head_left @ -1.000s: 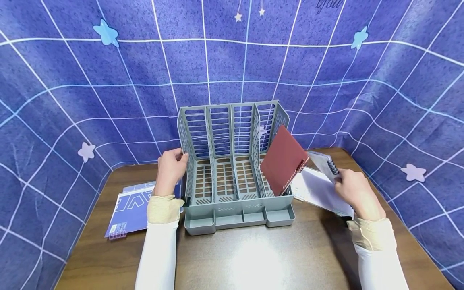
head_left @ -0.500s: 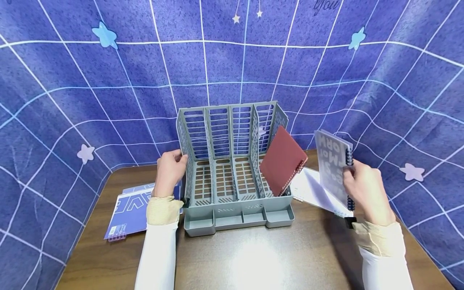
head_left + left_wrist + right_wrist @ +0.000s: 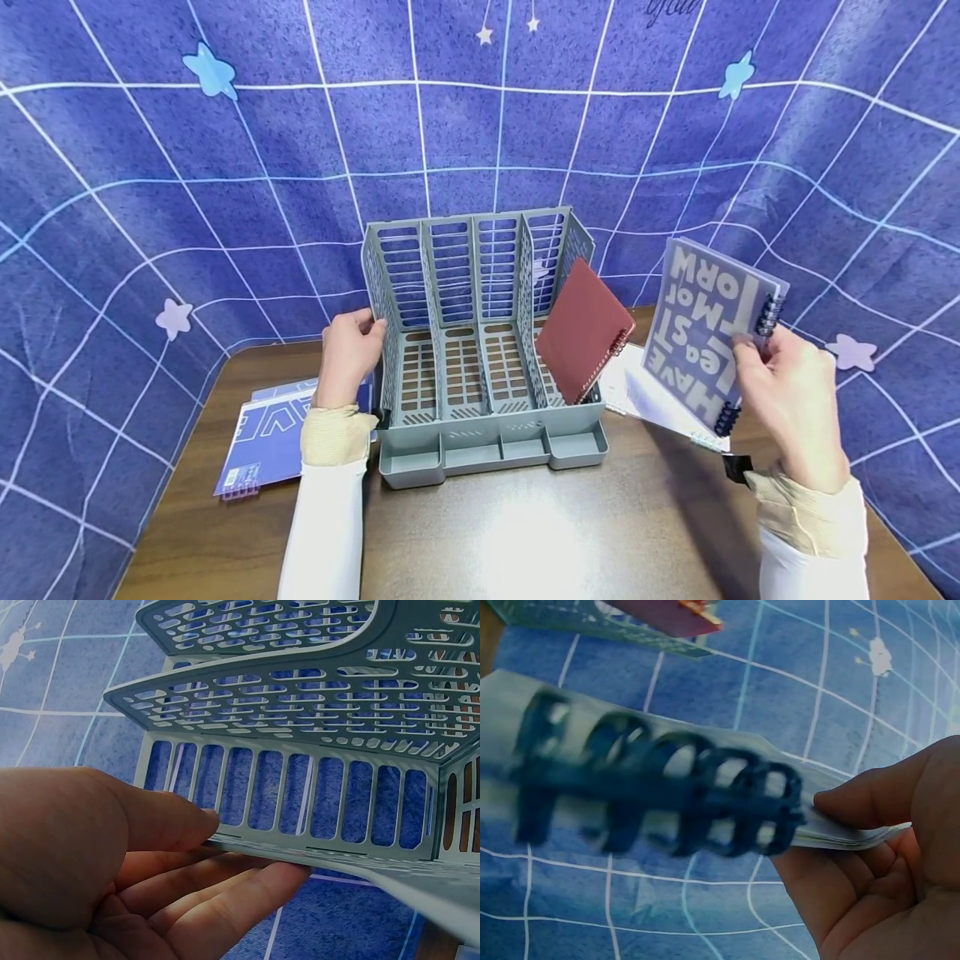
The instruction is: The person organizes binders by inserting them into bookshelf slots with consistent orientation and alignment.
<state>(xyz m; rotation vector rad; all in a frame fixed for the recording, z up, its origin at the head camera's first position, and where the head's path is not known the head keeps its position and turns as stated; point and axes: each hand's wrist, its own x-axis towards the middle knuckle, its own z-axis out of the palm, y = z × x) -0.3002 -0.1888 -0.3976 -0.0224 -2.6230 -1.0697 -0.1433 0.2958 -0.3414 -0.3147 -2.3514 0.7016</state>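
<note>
A grey desktop file organizer (image 3: 480,421) with upright slotted dividers stands mid-table. My left hand (image 3: 351,354) pinches the edge of its left side panel; in the left wrist view the thumb lies on the inside and the fingers outside. My right hand (image 3: 795,400) holds up a spiral notebook (image 3: 701,321) with a translucent cover and large pale lettering, gripped at its bound edge. Its dark ring binding (image 3: 660,780) fills the right wrist view. A dark red spiral notebook (image 3: 581,333) leans tilted in the organizer's rightmost slot.
White spiral-bound notebooks or paper (image 3: 637,392) lie right of the organizer, partly under the raised notebook. Blue notebooks (image 3: 277,433) lie on the left. Small trays run along the organizer's front. A blue curtain (image 3: 480,125) hangs behind the wooden table (image 3: 450,533).
My right hand has lifted the translucent notebook up and to the right, turning its lettered cover into view. The left hand keeps its hold on the organizer's side panel.
</note>
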